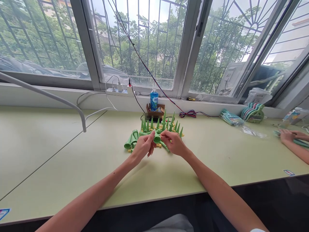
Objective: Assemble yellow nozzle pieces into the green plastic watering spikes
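My left hand [144, 144] grips a green plastic watering spike [157, 139], its round open end tilted toward me. My right hand [174, 141] is closed in a pinch at the right side of this spike; whatever lies between its fingertips is too small to make out. Behind my hands, several green spikes [164, 120] stand point up with small yellow valves at their bases. Left of my left hand lie more wide-mouthed green spikes [131, 139]. A loose yellow valve [158, 145] shows on the table just below the held spike.
A blue-labelled bottle [154, 100] stands by a small cardboard box [159, 112] behind the spikes. Coiled cable [188, 113] and bagged hangers [231, 117] lie along the back. A grey tube [60, 98] arches over the left. Another person's hands [288, 136] work at far right.
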Available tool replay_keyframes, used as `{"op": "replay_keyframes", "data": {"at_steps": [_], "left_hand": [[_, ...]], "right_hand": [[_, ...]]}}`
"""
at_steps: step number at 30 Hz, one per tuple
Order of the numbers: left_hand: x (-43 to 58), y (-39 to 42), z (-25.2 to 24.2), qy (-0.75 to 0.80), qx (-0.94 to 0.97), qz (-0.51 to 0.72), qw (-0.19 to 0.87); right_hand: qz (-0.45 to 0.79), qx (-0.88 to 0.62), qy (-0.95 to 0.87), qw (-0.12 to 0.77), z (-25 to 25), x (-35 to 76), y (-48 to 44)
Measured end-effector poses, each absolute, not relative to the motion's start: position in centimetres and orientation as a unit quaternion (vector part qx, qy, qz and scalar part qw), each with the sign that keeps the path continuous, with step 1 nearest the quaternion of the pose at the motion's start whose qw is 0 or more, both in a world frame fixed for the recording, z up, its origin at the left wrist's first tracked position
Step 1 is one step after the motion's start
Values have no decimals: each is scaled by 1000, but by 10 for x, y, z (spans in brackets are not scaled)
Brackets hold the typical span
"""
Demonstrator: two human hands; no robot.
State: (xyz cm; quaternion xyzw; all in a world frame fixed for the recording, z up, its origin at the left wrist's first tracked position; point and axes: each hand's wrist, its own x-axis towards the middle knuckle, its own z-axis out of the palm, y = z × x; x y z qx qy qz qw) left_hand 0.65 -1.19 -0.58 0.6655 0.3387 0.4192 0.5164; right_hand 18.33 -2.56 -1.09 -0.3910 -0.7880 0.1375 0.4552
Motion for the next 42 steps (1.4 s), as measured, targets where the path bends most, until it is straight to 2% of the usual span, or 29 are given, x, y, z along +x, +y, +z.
{"op": "replay_keyframes", "data": {"at_steps": [19, 42], "left_hand": [[3, -12, -7, 329, 722, 402, 457], [4, -14, -4, 337, 695, 429, 469]], "right_hand": [[147, -387, -791, 450, -12, 185, -23], [142, -396, -792, 443, -14, 187, -21]]}}
